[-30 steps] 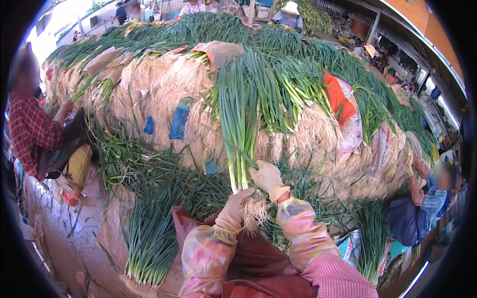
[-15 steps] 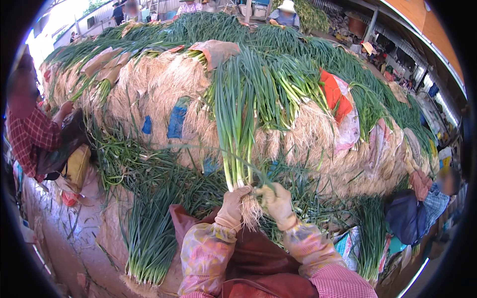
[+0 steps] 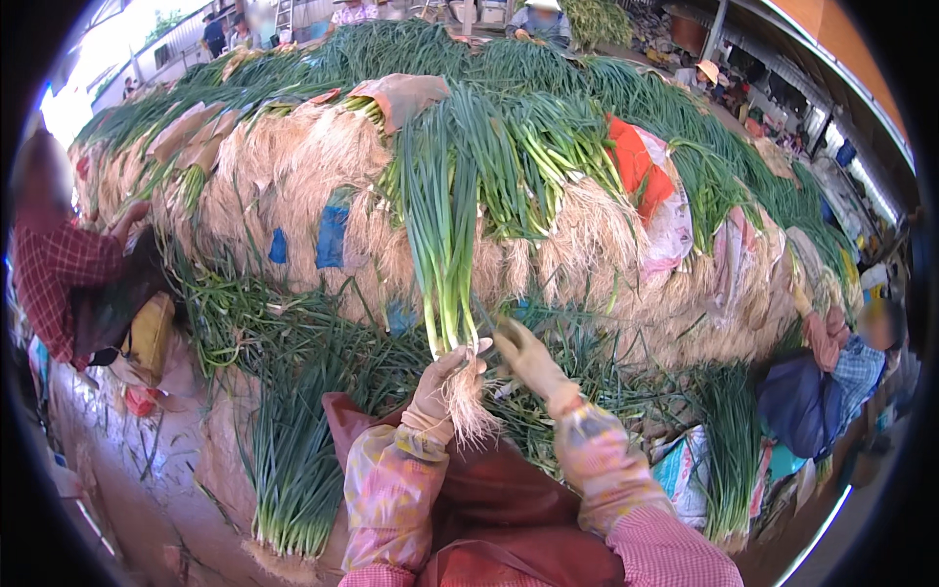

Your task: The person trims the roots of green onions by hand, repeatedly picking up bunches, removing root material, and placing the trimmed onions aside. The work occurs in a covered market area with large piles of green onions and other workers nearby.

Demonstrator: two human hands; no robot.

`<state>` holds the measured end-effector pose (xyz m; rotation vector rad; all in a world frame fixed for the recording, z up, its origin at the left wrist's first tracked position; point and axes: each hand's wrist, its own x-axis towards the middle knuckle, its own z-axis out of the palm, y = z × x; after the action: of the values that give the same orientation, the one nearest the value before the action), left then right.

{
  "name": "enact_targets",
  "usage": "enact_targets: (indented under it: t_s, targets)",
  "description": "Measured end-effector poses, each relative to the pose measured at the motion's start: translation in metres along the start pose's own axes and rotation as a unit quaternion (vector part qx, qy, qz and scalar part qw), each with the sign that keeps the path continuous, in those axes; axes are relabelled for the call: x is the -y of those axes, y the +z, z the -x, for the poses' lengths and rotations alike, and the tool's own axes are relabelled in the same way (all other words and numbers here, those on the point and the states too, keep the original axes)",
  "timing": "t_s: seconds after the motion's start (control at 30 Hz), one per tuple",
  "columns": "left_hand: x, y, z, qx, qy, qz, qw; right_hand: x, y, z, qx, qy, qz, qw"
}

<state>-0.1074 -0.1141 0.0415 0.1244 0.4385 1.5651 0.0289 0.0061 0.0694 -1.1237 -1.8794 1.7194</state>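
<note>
My gloved left hand [image 3: 437,391] is closed round the white lower ends of a small bunch of green onions [image 3: 452,293]. Their pale roots hang below the fist, and the long green leaves stretch away over the big pile. Just to the right, my gloved right hand [image 3: 528,354] is apart from the bunch, its fingers stretched out and holding nothing visible. Loose stripped leaves [image 3: 587,391] lie beneath and around both hands. A dark red apron [image 3: 499,509] covers my lap.
A large heap of green onions [image 3: 323,157], roots facing me, fills the middle. Sorted bundles lie at lower left [image 3: 303,489] and lower right [image 3: 729,460]. A person in a checked shirt [image 3: 73,264] sits at left; another [image 3: 851,372] sits at right. More people are behind the heap.
My right hand has opened and moved up, away from the roots; the leaf strand it was pulling is gone from view. My left hand keeps the bunch, shifted slightly left.
</note>
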Motion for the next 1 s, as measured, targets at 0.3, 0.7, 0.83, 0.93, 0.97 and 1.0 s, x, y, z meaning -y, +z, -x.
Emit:
enact_targets:
  t_s: [0.3,0.7,0.83,0.93,0.97,1.0]
  targets:
    - [-0.001,-0.015,-0.01,-0.015,0.046,-0.064,0.997,-0.012,-0.014,-0.005,-0.035,-0.075,-0.225,0.971]
    - [0.01,-0.024,-0.027,0.065,-0.051,-0.081,0.993,-0.016,-0.022,0.032,-0.019,-0.075,0.0,0.997]
    - [0.016,-0.006,-0.022,-0.013,0.036,-0.163,0.986,0.008,0.008,0.044,-0.143,-0.224,0.363,0.893]
    - [0.016,-0.015,-0.024,-0.005,0.022,-0.16,0.987,-0.01,0.015,0.03,-0.123,-0.176,0.452,0.866]
    - [0.016,-0.015,-0.025,-0.005,0.012,-0.151,0.988,-0.013,0.014,0.033,-0.15,-0.205,0.397,0.882]
    - [0.016,-0.014,-0.026,-0.005,0.003,-0.143,0.99,-0.016,0.012,0.039,-0.176,-0.232,0.339,0.895]
